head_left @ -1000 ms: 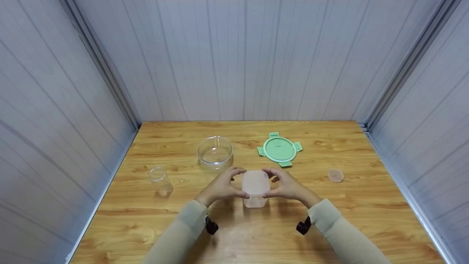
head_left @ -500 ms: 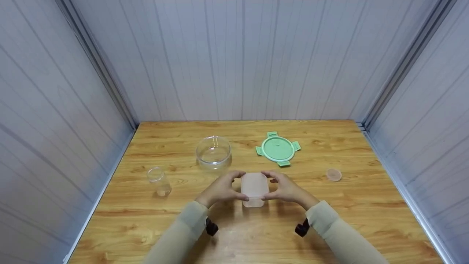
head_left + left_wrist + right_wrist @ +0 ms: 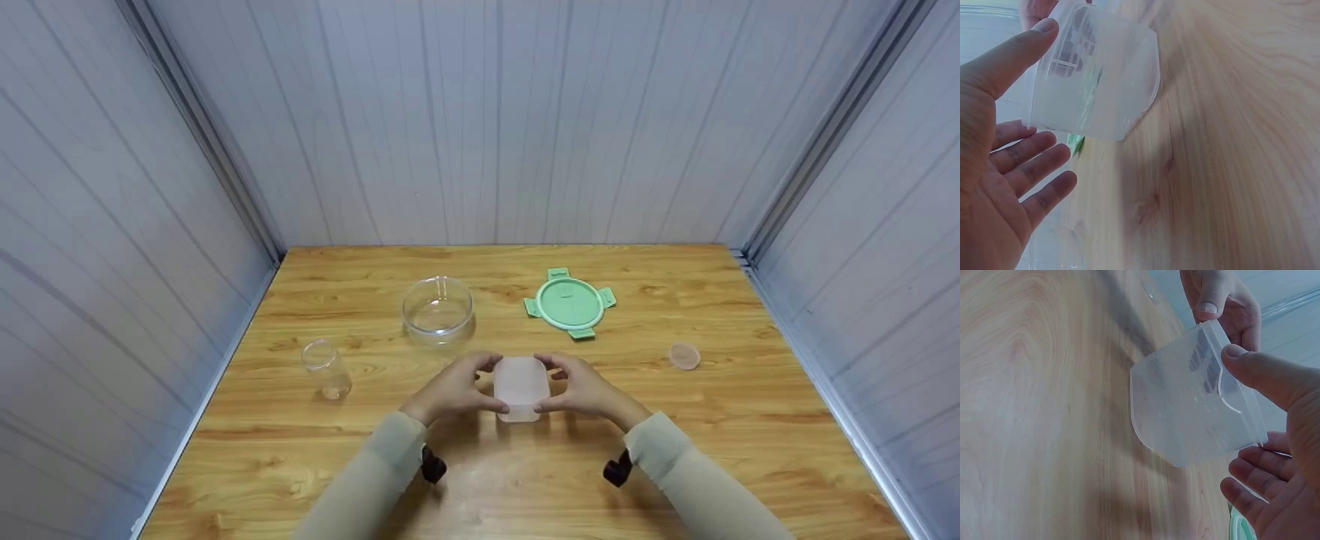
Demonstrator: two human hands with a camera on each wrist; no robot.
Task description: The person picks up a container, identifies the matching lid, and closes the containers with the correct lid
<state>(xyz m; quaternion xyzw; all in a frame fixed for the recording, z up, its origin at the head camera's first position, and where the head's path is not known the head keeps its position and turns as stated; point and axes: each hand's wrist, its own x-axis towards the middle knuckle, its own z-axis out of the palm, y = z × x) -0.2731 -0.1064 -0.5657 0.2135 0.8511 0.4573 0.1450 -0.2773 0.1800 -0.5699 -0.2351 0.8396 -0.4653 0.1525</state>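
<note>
Uneven squeeze could tip this plastic tub [image 3: 521, 382] imo
Left hand [image 3: 454, 387] 9 o'clock, right hand [image 3: 588, 387] 3, fingers pinching it up top.

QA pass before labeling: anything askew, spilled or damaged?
Nothing stands out: glass bowl and glass jar stand upright, green lid lies flat, and the held plastic container looks intact. No spill shows.

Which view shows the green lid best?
Head view: the green lid lies whole and unobstructed on the table. Left wrist: only green slivers, partly seen through the translucent container. Right wrist: just a curved piece, cut off at the bottom edge.
</note>
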